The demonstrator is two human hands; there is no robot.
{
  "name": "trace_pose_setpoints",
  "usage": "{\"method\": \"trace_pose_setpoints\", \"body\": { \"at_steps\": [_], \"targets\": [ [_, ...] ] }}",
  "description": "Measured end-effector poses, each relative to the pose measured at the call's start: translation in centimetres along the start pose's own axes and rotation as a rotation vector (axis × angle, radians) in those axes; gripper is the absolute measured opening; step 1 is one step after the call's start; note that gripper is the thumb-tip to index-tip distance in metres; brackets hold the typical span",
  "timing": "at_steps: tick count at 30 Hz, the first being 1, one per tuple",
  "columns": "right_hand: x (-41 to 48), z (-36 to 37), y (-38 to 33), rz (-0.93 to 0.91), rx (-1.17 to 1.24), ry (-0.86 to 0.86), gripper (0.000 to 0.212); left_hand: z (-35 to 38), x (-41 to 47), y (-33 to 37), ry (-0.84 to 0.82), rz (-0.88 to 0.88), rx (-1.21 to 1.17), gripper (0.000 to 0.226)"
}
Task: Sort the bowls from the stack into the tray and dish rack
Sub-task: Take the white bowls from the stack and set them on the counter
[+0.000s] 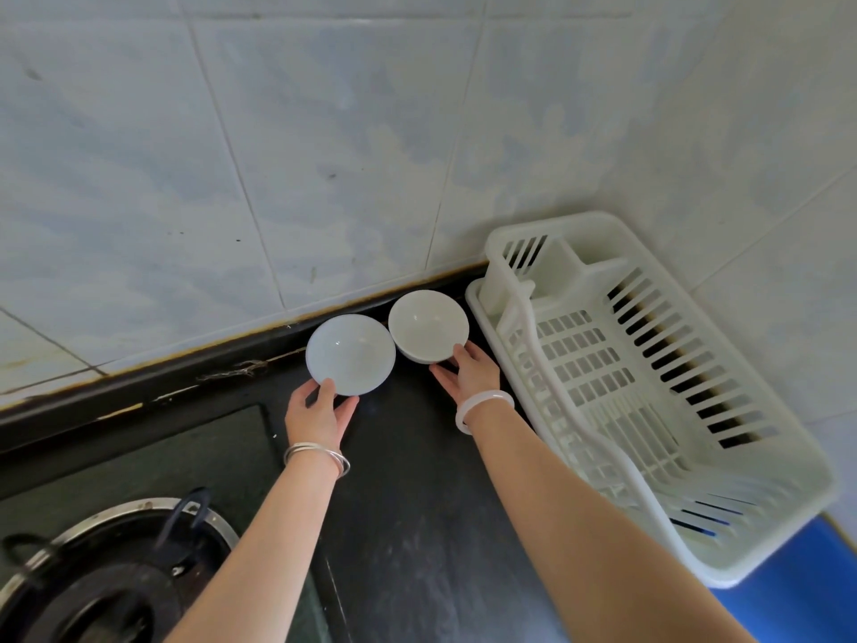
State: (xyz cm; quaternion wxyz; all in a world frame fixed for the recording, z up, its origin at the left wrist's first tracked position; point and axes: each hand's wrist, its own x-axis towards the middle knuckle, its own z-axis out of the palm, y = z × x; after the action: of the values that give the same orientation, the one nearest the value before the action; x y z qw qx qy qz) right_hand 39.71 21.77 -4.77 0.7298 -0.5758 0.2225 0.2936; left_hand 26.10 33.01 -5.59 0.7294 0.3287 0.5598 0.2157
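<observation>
Two white bowls sit side by side near the back of the dark counter. My left hand [320,408] grips the near rim of the left bowl [350,352], thumb over the edge. My right hand [468,373] holds the near rim of the cream right bowl [426,324], thumb on the rim and fingers under it. That bowl seems to rest on another white dish beneath; I cannot tell how many. The white plastic dish rack [649,387] stands just right of my right hand on its white tray [477,301], holding no dishes.
A gas stove burner [106,573] with its metal ring lies at the lower left. Tiled walls close in behind and to the right. A blue surface [797,591] shows beneath the rack's near corner. Bare dark counter [408,503] lies between my arms.
</observation>
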Motion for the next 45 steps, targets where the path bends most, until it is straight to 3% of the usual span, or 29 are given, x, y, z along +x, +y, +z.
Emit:
{"method": "trace_pose_setpoints", "body": {
  "at_steps": [7, 13, 17, 21, 26, 31, 34, 41, 45],
  "targets": [
    [-2.0, -1.0, -0.9, 0.075, -0.164, -0.122, 0.050, 0.0, -1.5, -0.3, -0.040, 0.078, 0.032, 0.037],
    [-7.7, -4.6, -1.5, -0.079, -0.426, -0.158, 0.044, -1.8, -5.3, -1.9, -0.167, 0.079, 0.208, 0.047],
    [-14.2, -10.3, -1.0, -0.200, -0.511, -0.159, 0.030, -3.5, -9.9, -4.6, -0.385, 0.048, 0.377, 0.036],
    [-21.3, -18.4, 0.2, -0.303, -0.588, -0.032, 0.023, -4.6, -15.8, -7.8, -0.592, 0.101, 0.609, 0.030],
    [-28.6, -29.1, 3.8, -0.398, -0.819, 0.277, 0.020, -6.1, -22.9, -13.2, -0.853, 0.247, 0.997, 0.029],
    [-33.1, -36.5, 8.7, -0.320, -1.005, 0.515, 0.024, -7.2, -28.4, -17.8, -1.014, 0.387, 1.258, 0.033],
    [-34.3, -38.1, 10.4, -0.240, -0.977, 0.523, 0.029, -7.8, -30.3, -19.8, -1.036, 0.459, 1.345, 0.037],
    [-34.5, -37.4, 10.7, -0.189, -1.129, 0.643, 0.006, -8.5, -31.3, -21.5, -0.943, 0.609, 1.438, 0.039],
    [-34.8, -37.0, 10.1, -0.226, -1.247, 0.637, 0.016, -8.6, -30.9, -21.7, -0.933, 0.606, 1.447, 0.038]
  ]
}}
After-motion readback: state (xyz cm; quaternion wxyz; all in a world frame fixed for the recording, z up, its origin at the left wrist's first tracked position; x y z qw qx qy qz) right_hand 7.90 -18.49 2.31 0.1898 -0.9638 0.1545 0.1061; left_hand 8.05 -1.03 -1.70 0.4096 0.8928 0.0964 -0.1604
